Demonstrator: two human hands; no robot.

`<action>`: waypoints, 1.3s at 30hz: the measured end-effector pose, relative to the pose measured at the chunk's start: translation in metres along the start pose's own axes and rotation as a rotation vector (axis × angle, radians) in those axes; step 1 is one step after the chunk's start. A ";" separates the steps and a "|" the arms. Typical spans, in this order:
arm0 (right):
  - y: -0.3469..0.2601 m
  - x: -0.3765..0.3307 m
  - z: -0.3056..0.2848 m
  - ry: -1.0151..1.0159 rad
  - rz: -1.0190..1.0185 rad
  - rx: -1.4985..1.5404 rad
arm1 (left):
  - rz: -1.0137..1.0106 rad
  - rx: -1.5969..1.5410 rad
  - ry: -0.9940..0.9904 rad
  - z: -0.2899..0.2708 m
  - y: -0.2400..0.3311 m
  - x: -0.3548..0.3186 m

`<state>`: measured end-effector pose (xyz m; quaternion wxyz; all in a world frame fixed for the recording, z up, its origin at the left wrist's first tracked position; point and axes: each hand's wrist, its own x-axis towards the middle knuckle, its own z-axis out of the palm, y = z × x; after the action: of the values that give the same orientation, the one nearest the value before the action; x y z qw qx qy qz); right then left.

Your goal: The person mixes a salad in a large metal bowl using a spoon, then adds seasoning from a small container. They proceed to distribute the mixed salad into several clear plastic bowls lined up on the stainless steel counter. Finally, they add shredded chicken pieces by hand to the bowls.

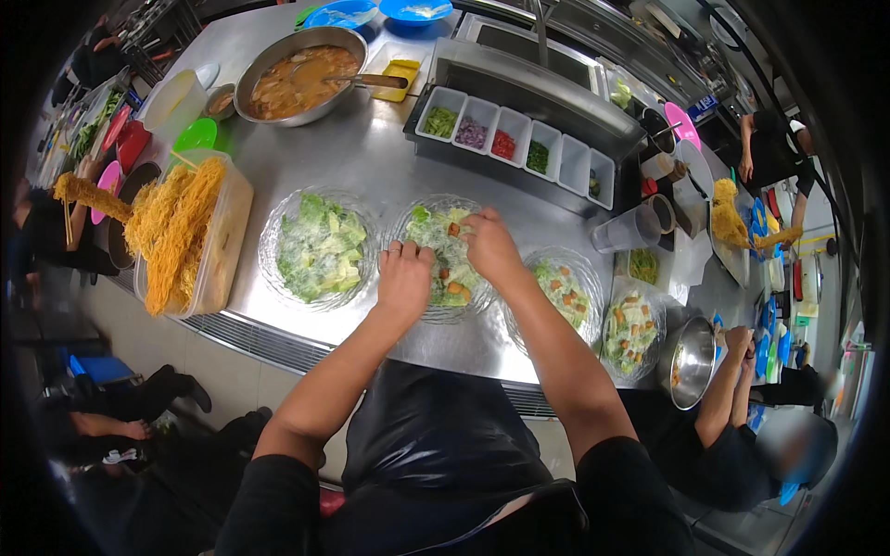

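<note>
My left hand (pixel 404 280) rests over the left side of a clear glass plate (pixel 428 313) of shredded lettuce salad. Its fingers curl down towards the greens and hide whatever they may hold. Across the same plate, my right hand (pixel 491 245) has its fingertips pinched at the upper right, next to a brown crouton (pixel 454 228). More croutons lie on the near part of this salad. To the left, a glass plate of lettuce salad (pixel 320 248) carries white shreds and no croutons. Two more plates on the right, a nearer salad (pixel 562 295) and a farther salad (pixel 634 332), are dotted with croutons.
A tub of fried noodles (pixel 232 218) stands left. Behind are a big bowl of soup (pixel 301 74) with a ladle (pixel 371 82) and a rack of chopped-vegetable bins (pixel 470 132). A steel mixing bowl (pixel 692 361) is at right, beside a co-worker's hands (pixel 738 341).
</note>
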<state>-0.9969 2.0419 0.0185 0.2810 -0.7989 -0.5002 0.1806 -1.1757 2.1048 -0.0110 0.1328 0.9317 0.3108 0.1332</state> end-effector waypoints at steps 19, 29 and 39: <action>0.049 -0.141 -0.066 0.448 -0.062 0.113 | 0.159 -0.308 0.219 0.054 -0.084 0.070; 0.372 -0.415 -0.272 0.812 0.873 -0.327 | -0.018 -0.406 0.088 -0.044 0.053 0.021; 0.395 -0.387 -0.275 0.276 0.542 -0.305 | -0.021 -0.320 -0.014 -0.062 0.179 -0.043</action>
<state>-0.7330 1.4850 -0.0139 0.1650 -0.9525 -0.2481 0.0622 -1.1324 1.9504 0.0984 0.2833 0.8962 0.2943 0.1732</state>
